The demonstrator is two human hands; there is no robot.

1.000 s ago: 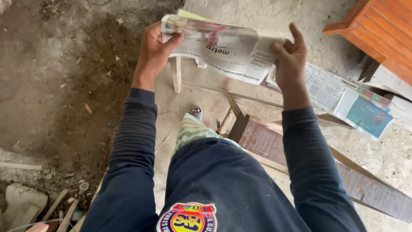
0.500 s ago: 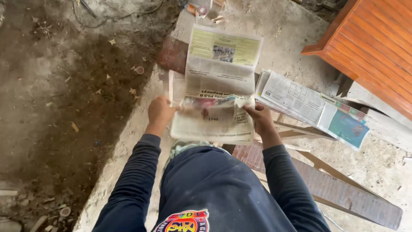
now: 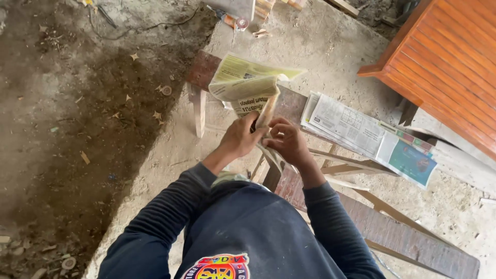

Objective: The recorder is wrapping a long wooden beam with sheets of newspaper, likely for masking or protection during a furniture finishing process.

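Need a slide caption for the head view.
Both hands, left hand and right hand, fold a newspaper above a wooden bench.

hands: two, a left hand (image 3: 238, 137) and a right hand (image 3: 287, 140)
folded newspaper held in the hands: one (image 3: 248, 90)
newspaper piles lying on the tabletop: one (image 3: 361, 134)
tabletop: one (image 3: 289, 106)
orange wooden cabinet: one (image 3: 444, 57)

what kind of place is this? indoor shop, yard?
Probably a rough carpentry or furniture workshop, semi-outdoor. Bare dirt and concrete floor strewn with wood chips, a worn wooden bench, and an orange slatted wooden cabinet. Both hands, left hand and right hand, hold a folded newspaper.
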